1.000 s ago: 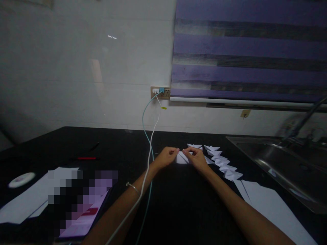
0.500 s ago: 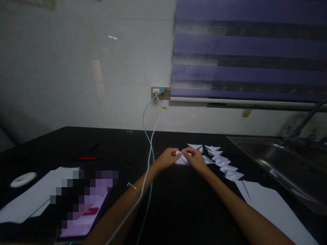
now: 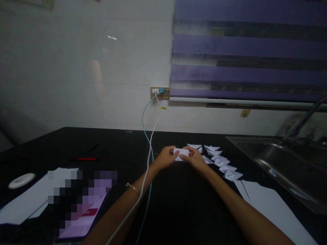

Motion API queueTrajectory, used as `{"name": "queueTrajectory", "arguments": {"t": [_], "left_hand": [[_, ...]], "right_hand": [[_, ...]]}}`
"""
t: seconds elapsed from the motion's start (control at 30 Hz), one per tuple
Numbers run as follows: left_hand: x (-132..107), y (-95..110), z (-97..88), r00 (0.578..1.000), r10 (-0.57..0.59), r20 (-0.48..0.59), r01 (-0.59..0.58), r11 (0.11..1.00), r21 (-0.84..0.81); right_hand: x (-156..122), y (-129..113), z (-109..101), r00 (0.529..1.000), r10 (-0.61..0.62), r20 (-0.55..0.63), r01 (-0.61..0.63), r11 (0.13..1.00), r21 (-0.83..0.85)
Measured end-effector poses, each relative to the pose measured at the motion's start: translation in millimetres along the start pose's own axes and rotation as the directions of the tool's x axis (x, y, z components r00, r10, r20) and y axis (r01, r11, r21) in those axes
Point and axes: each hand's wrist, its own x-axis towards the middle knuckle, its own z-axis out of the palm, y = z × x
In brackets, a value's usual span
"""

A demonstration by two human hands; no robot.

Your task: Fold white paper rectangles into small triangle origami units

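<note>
A small folded piece of white paper (image 3: pixel 182 152), roughly rectangular, is held up between both hands over the dark counter. My left hand (image 3: pixel 166 157) pinches its left end, thumb on the near face. On the right end my right hand (image 3: pixel 195 158) is closed in the same way, its thumb lying across the paper. The fingers behind the sheet are partly hidden. Just right of my right hand, several folded paper boats (image 3: pixel 221 161) stand in a slanting row, with another paper boat (image 3: pixel 194 146) behind the hand.
White paper sheets (image 3: pixel 273 204) lie at right beside the steel sink (image 3: pixel 265 153). At left are more sheets (image 3: pixel 25 204), a tablet-like screen (image 3: pixel 79 226), a white round object (image 3: pixel 21 180) and a red-and-black pen-like object (image 3: pixel 87 159). A white cable (image 3: pixel 148 160) crosses over my left forearm.
The paper between my hands now shows a plain rectangular face instead of slanting folds. Both thumbs have shifted lower onto it. The boats stay in place.
</note>
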Motion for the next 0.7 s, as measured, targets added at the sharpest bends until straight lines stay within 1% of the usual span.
{"name": "queueTrajectory", "arguments": {"t": [0.1,0.2,0.3,0.4,0.53,0.6,0.7], "left_hand": [[-0.1,1.2,0.4,1.000,0.013,-0.011,-0.013,1.000,0.015],[0.2,2.3,-0.5,0.999,0.016,-0.028,-0.016,1.000,0.008],[0.9,2.3,-2.1,0.999,-0.014,-0.051,0.013,0.999,-0.032],[1.8,0.6,-2.5,0.996,-0.047,-0.075,0.040,0.995,-0.092],[3.0,-2.9,-1.5,0.995,-0.072,-0.072,0.059,0.983,-0.175],[3.6,-4.0,-2.5,0.996,-0.052,-0.079,0.036,0.980,-0.195],[4.0,-3.2,-6.5,0.995,-0.014,-0.100,-0.004,0.984,-0.179]], "right_hand": [[1.3,0.6,-1.4,1.000,-0.022,-0.007,0.022,1.000,-0.021],[0.9,-0.1,-1.4,1.000,0.003,-0.021,-0.003,1.000,0.011],[-0.3,-1.4,-1.2,0.999,0.039,0.027,-0.040,0.998,0.050],[-0.2,-1.6,-2.6,0.997,0.028,0.069,-0.030,0.999,0.039],[1.6,-0.7,-6.4,0.999,-0.010,0.045,0.009,1.000,0.016],[2.5,0.7,-8.0,1.000,-0.009,0.029,0.009,1.000,0.010],[3.7,4.0,-9.1,1.000,0.012,-0.005,-0.012,1.000,0.008]]}}
